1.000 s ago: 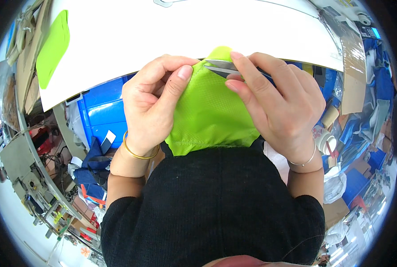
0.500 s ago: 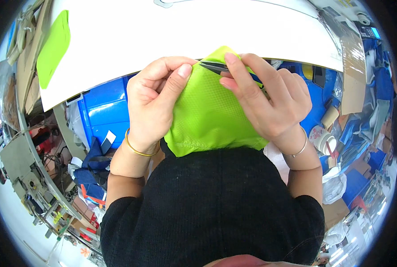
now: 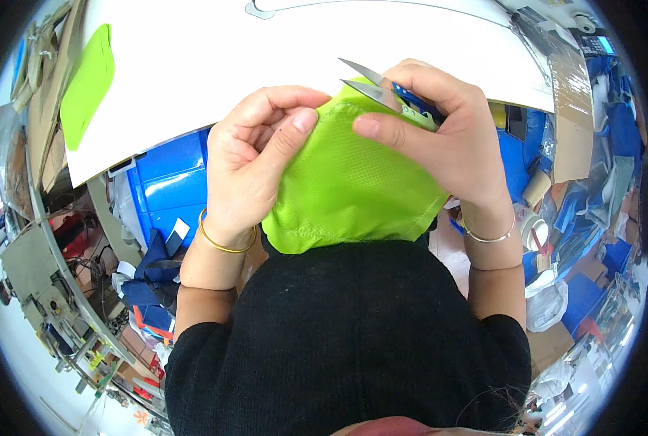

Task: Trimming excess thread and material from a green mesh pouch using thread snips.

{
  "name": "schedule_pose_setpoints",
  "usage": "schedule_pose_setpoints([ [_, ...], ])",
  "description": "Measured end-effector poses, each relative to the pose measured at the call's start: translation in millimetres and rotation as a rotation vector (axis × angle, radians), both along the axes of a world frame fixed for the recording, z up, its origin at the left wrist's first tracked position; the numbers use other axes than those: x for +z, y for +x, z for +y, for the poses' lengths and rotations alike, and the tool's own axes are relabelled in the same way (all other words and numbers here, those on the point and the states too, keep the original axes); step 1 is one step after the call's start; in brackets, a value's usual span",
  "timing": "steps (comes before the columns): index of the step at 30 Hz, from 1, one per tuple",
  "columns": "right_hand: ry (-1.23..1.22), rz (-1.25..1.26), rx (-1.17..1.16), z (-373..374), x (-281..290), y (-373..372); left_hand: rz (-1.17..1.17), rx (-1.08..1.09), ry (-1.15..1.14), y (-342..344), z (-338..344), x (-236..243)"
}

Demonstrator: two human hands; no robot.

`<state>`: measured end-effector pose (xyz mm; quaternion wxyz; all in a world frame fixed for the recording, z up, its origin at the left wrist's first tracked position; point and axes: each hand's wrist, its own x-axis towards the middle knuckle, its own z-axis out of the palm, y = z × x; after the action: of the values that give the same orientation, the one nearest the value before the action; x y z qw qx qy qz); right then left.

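A lime-green mesh fabric piece is held up in front of my chest, below the edge of the white table. My left hand pinches its upper left edge between thumb and fingers. My right hand grips small thread snips, whose metal blades point left over the fabric's top edge. The right thumb also presses on the fabric's upper right part. A gold bangle sits on my left wrist and a thin silver one on my right.
A second lime-green fabric piece lies on the table's far left. A blue plastic crate stands under the table. Sewing machine parts are at the lower left. Blue fabric, tape rolls and bags clutter the right side.
The snips have risen and tilted, blades now pointing up and left at the fabric's top edge. My right hand shifted slightly upward; the left hand kept its pinch.
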<state>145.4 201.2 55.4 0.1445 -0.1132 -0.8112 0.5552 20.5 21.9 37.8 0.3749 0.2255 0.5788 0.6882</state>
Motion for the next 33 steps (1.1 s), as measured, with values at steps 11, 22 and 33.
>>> schedule_pose_setpoints([
  [11,-0.106,0.34,0.299,20,-10,-10,0.028,-0.297,0.2,-11,1,-14],
  [22,-0.023,0.431,-0.115,-7,-11,-12,0.362,-0.105,0.169,4,0,16],
  [33,-0.375,0.136,-0.093,-41,6,15,0.8,0.116,0.083,21,-5,33],
])
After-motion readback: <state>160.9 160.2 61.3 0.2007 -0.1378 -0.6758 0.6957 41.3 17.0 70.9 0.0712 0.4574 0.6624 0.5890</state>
